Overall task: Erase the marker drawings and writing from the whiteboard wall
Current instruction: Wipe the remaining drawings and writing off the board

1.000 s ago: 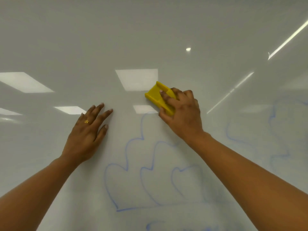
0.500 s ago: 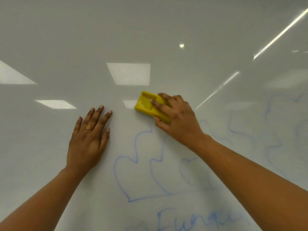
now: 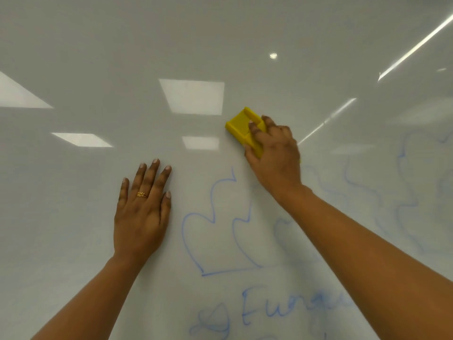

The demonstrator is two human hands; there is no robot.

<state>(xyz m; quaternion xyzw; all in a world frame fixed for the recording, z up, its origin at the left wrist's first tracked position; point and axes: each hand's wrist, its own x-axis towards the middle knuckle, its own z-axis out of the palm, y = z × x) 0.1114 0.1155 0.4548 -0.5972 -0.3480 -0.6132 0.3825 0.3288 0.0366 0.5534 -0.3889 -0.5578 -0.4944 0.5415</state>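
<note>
Two hands touch the whiteboard wall (image 3: 98,57): left hand (image 3: 142,212) spread flat at 9 o'clock of the blue drawing (image 3: 213,231); right hand (image 3: 274,155) grips the yellow eraser (image 3: 241,127) at 1 o'clock. Light pressure may only smear lines; the writing (image 3: 282,307) at 6 o'clock could be missed.

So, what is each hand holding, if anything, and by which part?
The right hand grips the yellow eraser by its lower end; the left hand holds nothing, flat on the whiteboard.

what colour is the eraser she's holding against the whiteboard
Yellow. The eraser in the right hand shows clearly in the head view.
</note>
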